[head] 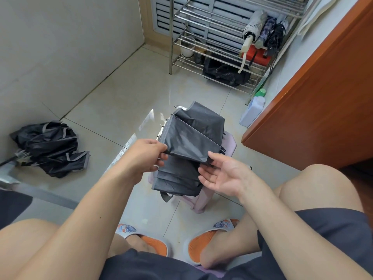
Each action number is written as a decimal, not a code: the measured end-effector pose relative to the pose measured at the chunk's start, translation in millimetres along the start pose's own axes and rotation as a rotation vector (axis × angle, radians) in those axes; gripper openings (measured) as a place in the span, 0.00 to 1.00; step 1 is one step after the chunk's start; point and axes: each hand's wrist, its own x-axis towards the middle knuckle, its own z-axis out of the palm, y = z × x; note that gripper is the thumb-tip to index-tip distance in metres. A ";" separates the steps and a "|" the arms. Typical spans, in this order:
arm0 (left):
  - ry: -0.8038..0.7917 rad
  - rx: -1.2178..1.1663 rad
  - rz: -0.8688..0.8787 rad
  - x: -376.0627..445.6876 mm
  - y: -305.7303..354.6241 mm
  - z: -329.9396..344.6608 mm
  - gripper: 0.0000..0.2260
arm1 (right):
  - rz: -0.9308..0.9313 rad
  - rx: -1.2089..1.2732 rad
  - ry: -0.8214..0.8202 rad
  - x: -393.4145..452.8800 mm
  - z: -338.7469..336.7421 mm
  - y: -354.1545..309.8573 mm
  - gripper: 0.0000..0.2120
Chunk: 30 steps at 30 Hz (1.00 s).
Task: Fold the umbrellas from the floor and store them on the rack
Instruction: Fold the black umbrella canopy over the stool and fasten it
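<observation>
the rack (212,33) already holds three folded umbrellas. a crumpled one (50,148) waits on the floor. your grey umbrella (193,136) rests on the pink stool (229,147) for pleating; left hand (149,156) fingers pinch a fold, right hand (224,176) lies open, fingertips steadying it.

I saw a dark grey umbrella (193,136) half-folded on a pink stool, its pleats flattened. A black umbrella (50,148) with grey trim lay crumpled on the floor tiles at left. Three folded umbrellas (262,33) leaned on the metal rack (212,23).
</observation>
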 end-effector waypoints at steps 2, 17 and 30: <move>0.019 0.030 0.004 0.7 0.2 -2.1 0.07 | -0.011 -0.031 0.001 -3.0 -4.1 -2.8 0.09; 0.033 0.017 0.063 0.6 3.6 -4.2 0.07 | -0.127 -0.029 -0.209 -11.2 -13.4 -5.9 0.17; 0.006 -0.098 0.043 3.9 4.9 -3.7 0.05 | -0.973 -0.565 0.315 4.8 -14.7 30.5 0.14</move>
